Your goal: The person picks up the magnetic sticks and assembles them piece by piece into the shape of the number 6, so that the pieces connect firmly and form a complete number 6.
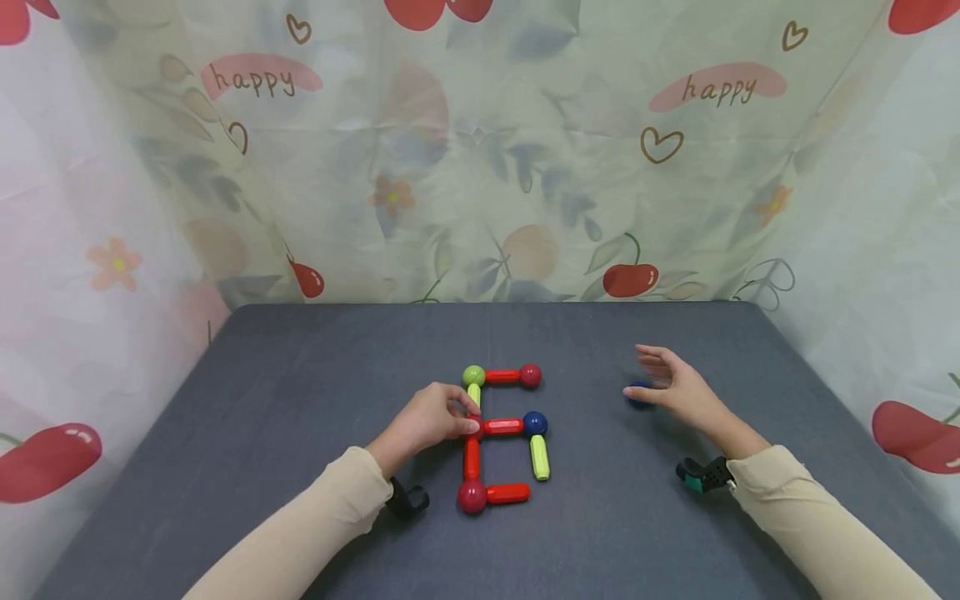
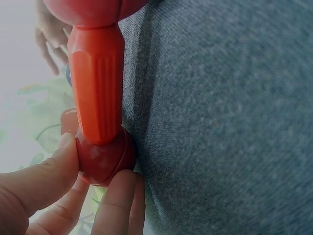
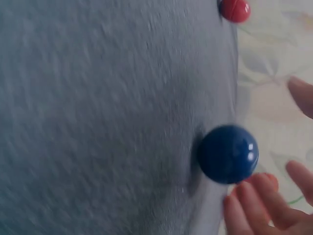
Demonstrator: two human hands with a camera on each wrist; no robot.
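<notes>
A figure of balls and rods lies on the table. My left hand (image 1: 433, 417) pinches its middle red ball (image 2: 105, 159) between thumb and fingers; a red rod (image 2: 97, 83) joins that ball to the lower red ball (image 1: 472, 497). Another red rod (image 1: 503, 427) runs from the middle to a blue ball (image 1: 535, 423), which has a yellow-green rod (image 1: 540, 458) on its near side. Off to the right, my right hand (image 1: 678, 387) hovers with fingers spread beside a loose blue ball (image 3: 228, 154). In the right wrist view its fingertips are close to that ball; contact I cannot tell.
Farther back, a green ball (image 1: 474, 377), a red rod (image 1: 502, 376) and a red ball (image 1: 530, 375) form the figure's top arm. The lowest red rod (image 1: 508, 493) has a free right end. Printed curtains (image 1: 480, 167) stand behind the dark table (image 1: 315, 358).
</notes>
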